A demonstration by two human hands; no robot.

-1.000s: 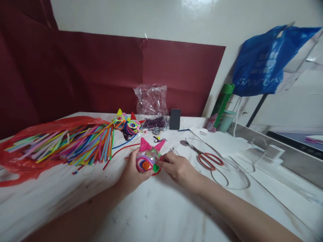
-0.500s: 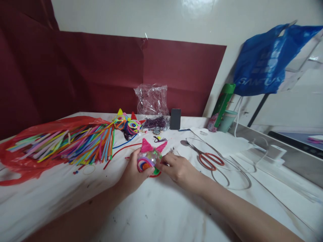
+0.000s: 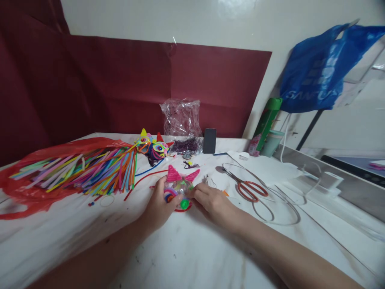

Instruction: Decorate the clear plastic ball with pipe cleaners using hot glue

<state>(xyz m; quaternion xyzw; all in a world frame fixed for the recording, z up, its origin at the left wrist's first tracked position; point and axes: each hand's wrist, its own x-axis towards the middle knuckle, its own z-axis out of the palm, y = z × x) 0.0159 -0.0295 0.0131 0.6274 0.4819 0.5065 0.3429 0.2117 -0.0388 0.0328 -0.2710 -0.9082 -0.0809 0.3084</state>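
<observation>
Between my hands sits a clear round ball (image 3: pixel 181 187) with two pink pipe-cleaner ears on top and coiled purple, blue, orange and green pieces on its front. My left hand (image 3: pixel 161 203) grips it from the left, the thumb across its lower front. My right hand (image 3: pixel 210 200) is closed, fingertips pinched against the ball's right side; what they pinch is hidden. Beside the thumb shows a green coil (image 3: pixel 184 204), with a red strip under the ball. Behind stand two finished-looking ornaments, one yellow-eared (image 3: pixel 143 140) and one red-eared (image 3: pixel 161 148).
Many colored pipe cleaners (image 3: pixel 90 170) lie on a red plastic bag (image 3: pixel 33 204) at left. Orange-handled scissors (image 3: pixel 251 190) and a looped cable (image 3: pixel 296 216) lie at right. Farther back are a black phone (image 3: pixel 209 141), a clear plastic bag (image 3: pixel 182 120) and a green can (image 3: pixel 267 120).
My right fingers have closed in slightly on the ball's right side. The ball has turned a little, and the green coil shows more fully. An orange bit now shows beyond my right wrist.
</observation>
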